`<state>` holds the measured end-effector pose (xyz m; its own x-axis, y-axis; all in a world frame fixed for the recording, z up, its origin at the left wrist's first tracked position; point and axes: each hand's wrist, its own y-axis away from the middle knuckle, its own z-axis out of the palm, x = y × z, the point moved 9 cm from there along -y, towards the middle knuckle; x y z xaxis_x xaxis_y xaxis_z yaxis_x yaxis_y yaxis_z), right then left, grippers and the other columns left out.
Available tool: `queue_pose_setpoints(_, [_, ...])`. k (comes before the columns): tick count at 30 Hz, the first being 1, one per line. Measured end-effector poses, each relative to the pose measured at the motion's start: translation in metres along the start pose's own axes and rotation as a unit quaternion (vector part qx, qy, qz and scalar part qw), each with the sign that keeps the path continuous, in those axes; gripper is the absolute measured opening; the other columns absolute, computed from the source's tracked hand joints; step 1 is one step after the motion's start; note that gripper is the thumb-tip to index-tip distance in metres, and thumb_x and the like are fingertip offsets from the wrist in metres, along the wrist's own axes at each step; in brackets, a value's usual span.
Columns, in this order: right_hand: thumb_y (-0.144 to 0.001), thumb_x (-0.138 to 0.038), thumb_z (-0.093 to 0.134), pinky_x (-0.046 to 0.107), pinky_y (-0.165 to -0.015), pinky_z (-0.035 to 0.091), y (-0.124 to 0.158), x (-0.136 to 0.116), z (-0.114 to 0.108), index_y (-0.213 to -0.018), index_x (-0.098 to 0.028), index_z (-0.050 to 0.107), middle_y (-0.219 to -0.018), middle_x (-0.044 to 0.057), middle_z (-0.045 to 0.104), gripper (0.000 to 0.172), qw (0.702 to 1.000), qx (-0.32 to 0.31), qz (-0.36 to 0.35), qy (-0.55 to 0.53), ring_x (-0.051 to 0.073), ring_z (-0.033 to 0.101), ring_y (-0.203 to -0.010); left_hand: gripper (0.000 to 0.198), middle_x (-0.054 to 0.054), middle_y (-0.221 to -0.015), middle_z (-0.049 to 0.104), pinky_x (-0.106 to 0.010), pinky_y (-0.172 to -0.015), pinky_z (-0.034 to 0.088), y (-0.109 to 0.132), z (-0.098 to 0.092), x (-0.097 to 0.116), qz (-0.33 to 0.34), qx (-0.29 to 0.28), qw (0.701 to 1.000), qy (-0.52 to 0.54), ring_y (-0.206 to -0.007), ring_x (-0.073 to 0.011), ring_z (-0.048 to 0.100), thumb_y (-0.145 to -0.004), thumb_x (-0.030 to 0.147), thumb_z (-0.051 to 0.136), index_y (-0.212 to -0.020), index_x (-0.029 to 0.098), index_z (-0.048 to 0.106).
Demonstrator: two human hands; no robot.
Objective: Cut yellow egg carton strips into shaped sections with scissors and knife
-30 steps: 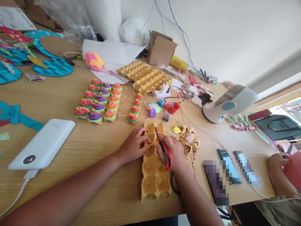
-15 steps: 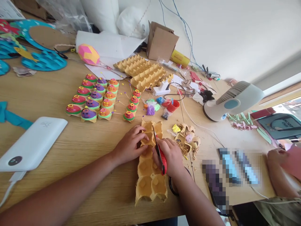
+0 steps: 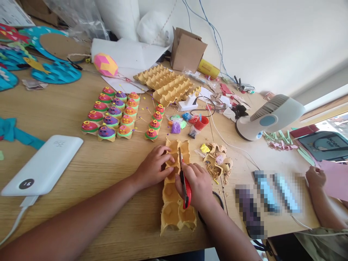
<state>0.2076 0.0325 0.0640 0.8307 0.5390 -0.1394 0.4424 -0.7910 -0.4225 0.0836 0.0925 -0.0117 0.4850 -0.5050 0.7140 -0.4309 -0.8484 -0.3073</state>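
A yellow-brown moulded-pulp egg carton strip lies lengthwise in front of me, two rows of cups wide. My left hand grips its left edge, with the fingertips bent over into the cups. In my right hand is a red utility knife, its blade out and pointing away from me. The blade lies along the ridge between the two rows, near the far end. How deep it cuts there I cannot tell. The right fingers cover part of the carton's right row.
Painted egg-cup figures stand in rows beyond my left hand. Carton scraps lie to the right, near a white fan. A white power bank is at the left. Another person's hand is by pink paper.
The knife has drawn slightly toward me along the ridge and its handle has swung a little left. The view has shifted slightly. The other person's hand and pink paper have moved.
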Motion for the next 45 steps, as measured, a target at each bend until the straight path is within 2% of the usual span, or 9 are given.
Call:
queue_pose_setpoints(8, [-0.100,-0.027,0.060,0.035,-0.066,0.041,-0.003,-0.011,0.010,-0.104,-0.018,0.065,-0.082,0.004,0.067,0.012,0.998,-0.026,-0.009,0.057,0.023,0.060,-0.075,0.018,-0.011,-0.132,0.057,-0.051,-0.112,0.046,0.000,0.002,-0.002,-0.004,-0.007,1.000,-0.010,-0.129,-0.0324,0.054,-0.092,0.035,0.067,-0.103,0.022,0.071])
queue_pose_setpoints(13, [-0.099,-0.028,0.059,0.035,-0.065,0.038,-0.002,-0.006,0.002,-0.103,-0.019,0.065,-0.080,0.002,0.067,0.011,0.999,-0.014,-0.010,0.043,0.021,0.059,-0.073,0.017,-0.011,-0.132,0.057,-0.051,-0.112,0.046,-0.001,0.002,-0.001,-0.005,-0.016,1.000,-0.013,-0.129,-0.0321,0.054,-0.093,0.036,0.067,-0.101,0.022,0.072])
queue_pose_setpoints(17, [-0.097,-0.028,0.059,0.035,-0.064,0.035,-0.002,-0.008,-0.006,-0.094,-0.021,0.064,-0.075,0.001,0.065,0.009,0.999,0.007,-0.024,0.042,0.021,0.056,-0.070,0.017,-0.011,-0.134,0.057,-0.051,-0.114,0.046,-0.001,0.003,-0.002,-0.013,-0.016,1.000,-0.015,-0.130,-0.0326,0.054,-0.092,0.037,0.067,-0.101,0.023,0.072])
queue_pose_setpoints(24, [-0.095,-0.027,0.060,0.035,-0.064,0.032,-0.002,-0.011,-0.008,-0.090,-0.022,0.064,-0.074,0.002,0.064,0.008,0.998,0.006,-0.034,0.049,0.021,0.055,-0.070,0.018,-0.011,-0.135,0.057,-0.052,-0.115,0.045,0.000,0.003,-0.003,-0.018,-0.019,0.999,-0.019,-0.131,-0.0326,0.054,-0.093,0.037,0.065,-0.102,0.023,0.073])
queue_pose_setpoints(31, [-0.096,-0.027,0.059,0.035,-0.064,0.034,-0.003,-0.009,-0.002,-0.090,-0.023,0.063,-0.077,0.003,0.066,0.009,0.998,-0.022,-0.028,0.059,0.021,0.057,-0.073,0.019,-0.010,-0.134,0.058,-0.052,-0.115,0.046,-0.001,0.003,-0.003,-0.017,-0.016,1.000,-0.016,-0.131,-0.0330,0.054,-0.092,0.039,0.066,-0.102,0.024,0.073])
queue_pose_setpoints(38, [-0.097,-0.026,0.056,0.034,-0.064,0.038,-0.002,-0.007,-0.006,-0.087,-0.023,0.062,-0.074,0.003,0.064,0.012,0.999,-0.007,-0.034,0.031,0.021,0.055,-0.069,0.017,-0.009,-0.134,0.058,-0.052,-0.116,0.046,-0.001,0.002,-0.002,-0.019,-0.015,0.999,-0.020,-0.131,-0.0324,0.054,-0.091,0.037,0.067,-0.102,0.025,0.074])
queue_pose_setpoints(42, [-0.098,-0.026,0.057,0.033,-0.067,0.041,-0.004,-0.001,-0.004,-0.094,-0.021,0.063,-0.079,0.004,0.067,0.009,1.000,-0.020,-0.016,0.010,0.021,0.059,-0.074,0.019,-0.009,-0.135,0.058,-0.052,-0.115,0.046,-0.001,0.001,-0.002,-0.024,-0.015,0.999,-0.019,-0.130,-0.0325,0.055,-0.092,0.039,0.065,-0.103,0.025,0.074])
queue_pose_setpoints(45, [-0.098,-0.027,0.057,0.033,-0.066,0.041,-0.003,0.000,-0.005,-0.095,-0.021,0.063,-0.077,0.003,0.067,0.009,1.000,-0.017,-0.018,0.006,0.020,0.058,-0.071,0.018,-0.009,-0.133,0.058,-0.052,-0.115,0.046,-0.001,0.001,-0.002,-0.025,-0.018,0.999,-0.017,-0.130,-0.0324,0.055,-0.092,0.037,0.065,-0.102,0.025,0.073])
